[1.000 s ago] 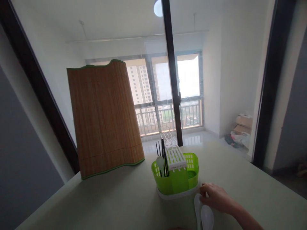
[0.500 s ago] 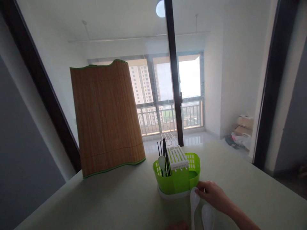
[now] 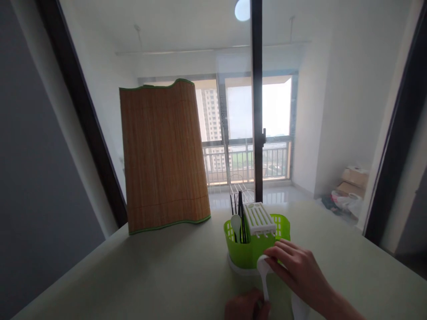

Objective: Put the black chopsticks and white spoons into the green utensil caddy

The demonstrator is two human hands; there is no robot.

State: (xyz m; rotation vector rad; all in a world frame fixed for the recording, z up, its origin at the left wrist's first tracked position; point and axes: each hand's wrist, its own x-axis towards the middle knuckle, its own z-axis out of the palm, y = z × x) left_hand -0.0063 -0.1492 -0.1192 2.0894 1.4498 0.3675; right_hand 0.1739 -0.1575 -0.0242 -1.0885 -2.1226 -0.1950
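Observation:
A white spoon (image 3: 263, 266) stands bowl-up in front of the green cutlery holder (image 3: 245, 258). My right hand (image 3: 302, 266) pinches the spoon's bowl between thumb and fingers and covers the holder's right front. Low at the bottom edge, my left hand (image 3: 245, 306) is closed around the lower end of the spoon's handle. Another white spoon or ladle (image 3: 300, 310) lies partly hidden beneath my right wrist. In the holder's left compartment stand black chopsticks (image 3: 243, 222) and a small white spoon (image 3: 235, 224). A slotted white rack (image 3: 260, 220) tops its middle.
A bamboo mat (image 3: 163, 160) with green edging stands upright, curled, on the pale table (image 3: 173, 271) at left. Behind the table is a dark-framed glass door (image 3: 257, 111). Boxes and bags (image 3: 348, 191) lie on the floor beyond, at right.
My left hand has come up to the spoon's handle. The right hand has moved its bowl inward, nearer the holder's front. The whole scene has shifted rightward in view.

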